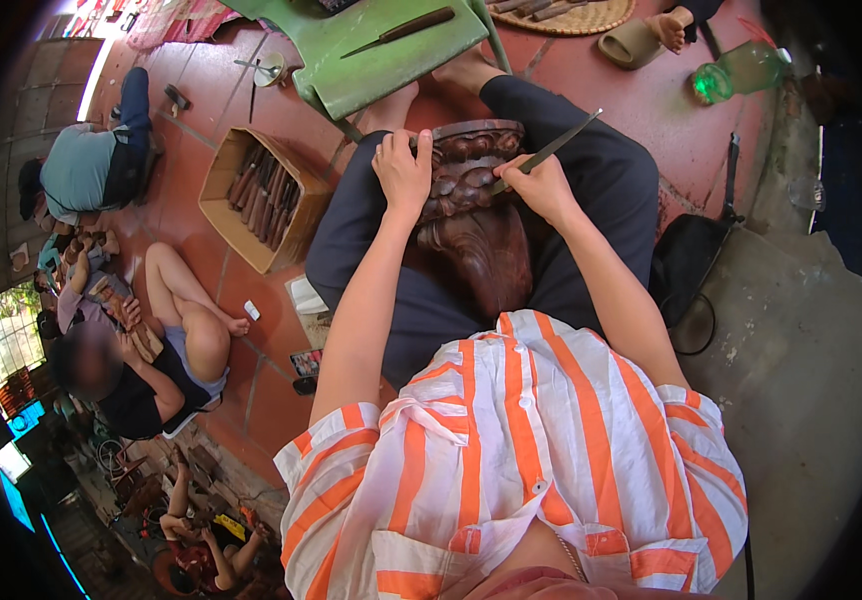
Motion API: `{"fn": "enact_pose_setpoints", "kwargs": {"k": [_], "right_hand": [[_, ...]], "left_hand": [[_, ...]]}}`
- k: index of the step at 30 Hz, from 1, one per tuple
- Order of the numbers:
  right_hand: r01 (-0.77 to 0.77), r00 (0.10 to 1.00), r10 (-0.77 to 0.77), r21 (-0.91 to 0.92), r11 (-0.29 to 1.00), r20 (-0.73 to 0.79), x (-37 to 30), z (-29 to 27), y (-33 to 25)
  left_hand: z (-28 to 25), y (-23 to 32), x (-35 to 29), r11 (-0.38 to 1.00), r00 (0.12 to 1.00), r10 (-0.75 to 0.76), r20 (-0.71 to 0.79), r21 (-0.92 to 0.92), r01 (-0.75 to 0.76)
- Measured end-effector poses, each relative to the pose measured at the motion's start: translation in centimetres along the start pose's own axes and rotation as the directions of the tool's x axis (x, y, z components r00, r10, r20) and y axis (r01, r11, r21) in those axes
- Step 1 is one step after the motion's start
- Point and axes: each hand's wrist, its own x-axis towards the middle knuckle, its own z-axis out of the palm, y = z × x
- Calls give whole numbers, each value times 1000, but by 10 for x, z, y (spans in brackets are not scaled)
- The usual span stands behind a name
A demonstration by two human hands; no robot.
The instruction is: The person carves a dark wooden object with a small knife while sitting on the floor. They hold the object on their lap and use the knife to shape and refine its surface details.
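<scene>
A dark brown carved wooden piece (476,235) rests between my thighs, its wide scrolled end away from me and its narrowing end toward my body. My left hand (403,172) grips the left side of the wide end, thumb up along the edge. In my right hand (543,190) is a slim grey metal file (569,136), held at a slant with one tip pointing up and to the right. The other end of the file lies against the carving's right side. My fingers partly cover it there.
Ahead stands a green plastic chair (381,60) bearing a tapered tool with a wooden handle (416,26). To the left, a cardboard box (216,205) holds several wooden-handled tools. A green bottle (716,84) and a black bag (686,262) lie at right. Other people sit at left.
</scene>
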Motion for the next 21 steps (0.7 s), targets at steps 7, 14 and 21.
{"fn": "enact_pose_setpoints", "kwargs": {"k": [7, 14, 21], "right_hand": [[7, 1000, -4, -114, 993, 27, -4, 10, -12], [-36, 999, 36, -11, 999, 4, 4, 1, 1], [-32, 996, 47, -191, 981, 79, -1, 3, -23]], "left_hand": [[2, -4, -1, 1000, 1000, -7, -14, -4, 6], [3, -4, 0, 1000, 1000, 4, -25, -4, -4], [2, -5, -2, 1000, 1000, -5, -22, -3, 5]]}}
